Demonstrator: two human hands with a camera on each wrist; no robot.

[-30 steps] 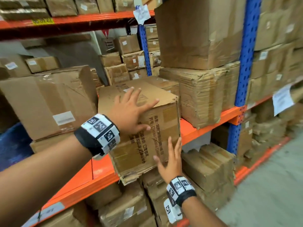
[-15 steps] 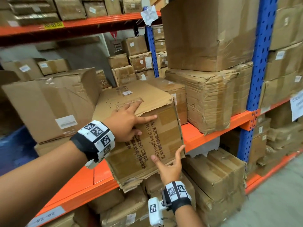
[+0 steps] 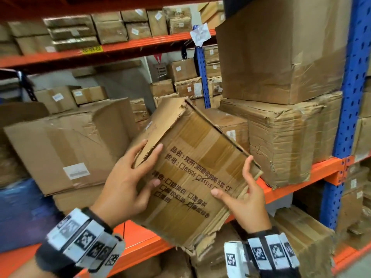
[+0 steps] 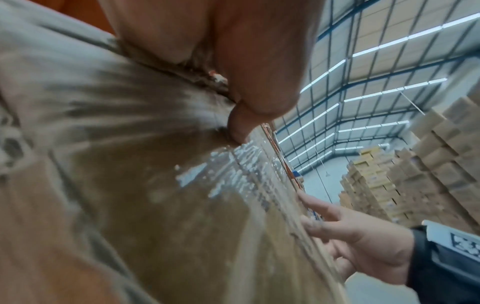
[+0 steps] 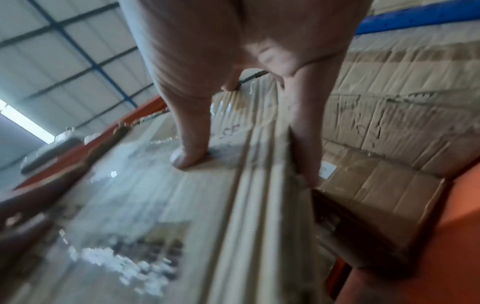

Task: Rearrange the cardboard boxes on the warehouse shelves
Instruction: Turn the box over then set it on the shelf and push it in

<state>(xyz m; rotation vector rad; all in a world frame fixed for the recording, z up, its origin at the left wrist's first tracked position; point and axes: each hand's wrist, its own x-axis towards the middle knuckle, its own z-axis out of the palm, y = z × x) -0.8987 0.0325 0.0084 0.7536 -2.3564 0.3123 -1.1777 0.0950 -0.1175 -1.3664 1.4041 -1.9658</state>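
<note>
A worn cardboard box (image 3: 198, 177) with black printed text and torn corners hangs tilted in front of the orange shelf (image 3: 289, 189). My left hand (image 3: 130, 181) grips its torn left edge, fingers over the top face and thumb on the printed front. My right hand (image 3: 243, 199) holds the lower right corner, thumb on the front, fingers along the side. In the left wrist view my thumb (image 4: 241, 127) presses the taped box (image 4: 155, 205), and the right hand (image 4: 358, 238) shows beyond. In the right wrist view thumb (image 5: 187, 156) and fingers straddle the box (image 5: 182, 205) edge.
A large dented box (image 3: 66, 149) sits on the shelf to the left. A crushed wrapped box (image 3: 285, 141) carries a big box (image 3: 281, 49) on the right, beside a blue upright (image 3: 349, 109). More boxes fill the upper shelf (image 3: 128, 47) and the level below (image 3: 301, 243).
The box has been pulled off the shelf toward me and tipped, printed face up. My left hand slid from its top to the torn left edge; my right hand took the lower right corner.
</note>
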